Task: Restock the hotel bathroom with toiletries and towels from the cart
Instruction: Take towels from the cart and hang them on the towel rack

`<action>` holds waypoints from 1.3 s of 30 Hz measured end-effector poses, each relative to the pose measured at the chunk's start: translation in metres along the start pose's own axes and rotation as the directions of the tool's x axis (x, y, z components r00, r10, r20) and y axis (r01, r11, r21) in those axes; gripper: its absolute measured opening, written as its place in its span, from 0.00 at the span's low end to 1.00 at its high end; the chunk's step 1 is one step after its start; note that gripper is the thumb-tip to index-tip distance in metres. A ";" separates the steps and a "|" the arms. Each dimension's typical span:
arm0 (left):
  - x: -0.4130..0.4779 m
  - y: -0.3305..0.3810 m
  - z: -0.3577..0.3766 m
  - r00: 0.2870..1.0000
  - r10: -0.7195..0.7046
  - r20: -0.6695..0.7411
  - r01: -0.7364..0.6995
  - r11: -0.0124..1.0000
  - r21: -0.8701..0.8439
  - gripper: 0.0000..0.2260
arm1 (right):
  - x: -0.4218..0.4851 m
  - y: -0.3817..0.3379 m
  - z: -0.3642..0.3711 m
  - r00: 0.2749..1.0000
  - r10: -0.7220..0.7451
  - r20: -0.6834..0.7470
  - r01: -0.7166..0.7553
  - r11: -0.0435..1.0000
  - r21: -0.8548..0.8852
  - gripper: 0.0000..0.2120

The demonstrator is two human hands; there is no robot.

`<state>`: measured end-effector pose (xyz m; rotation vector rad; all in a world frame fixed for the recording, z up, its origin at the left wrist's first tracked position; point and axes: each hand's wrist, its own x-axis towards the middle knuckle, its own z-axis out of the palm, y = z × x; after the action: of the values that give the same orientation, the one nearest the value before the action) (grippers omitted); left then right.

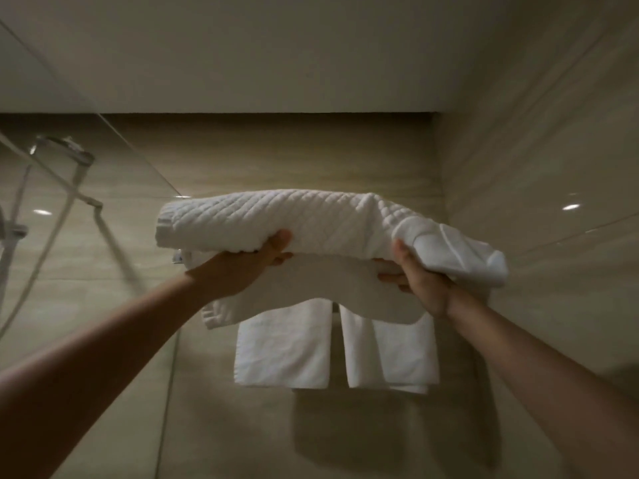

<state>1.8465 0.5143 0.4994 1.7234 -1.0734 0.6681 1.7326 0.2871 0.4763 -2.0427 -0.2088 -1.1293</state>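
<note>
2 white towels (283, 350) hang below the rack.

Two bare forearms reach up from the lower corners, no sleeves, watches or bracelets showing. The left hand (242, 267) and right hand (420, 280) wear no gloves or rings.

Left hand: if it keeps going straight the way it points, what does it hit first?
Probably the beige tiled back wall. The left hand, in a grip on the white quilted folded towel, points up and forward; any rack there is hidden, and depth is unclear.
</note>
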 end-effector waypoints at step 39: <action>0.324 -0.092 0.122 0.973 0.225 -0.042 -0.119 0.654 0.747 0.38 | 0.313 0.136 -0.059 0.908 -0.418 -0.040 0.405 0.897 -0.177 0.33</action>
<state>2.0729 0.2991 0.6746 2.2262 -0.9288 1.4881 1.9440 0.0861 0.6624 -2.1539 -0.5475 -1.5254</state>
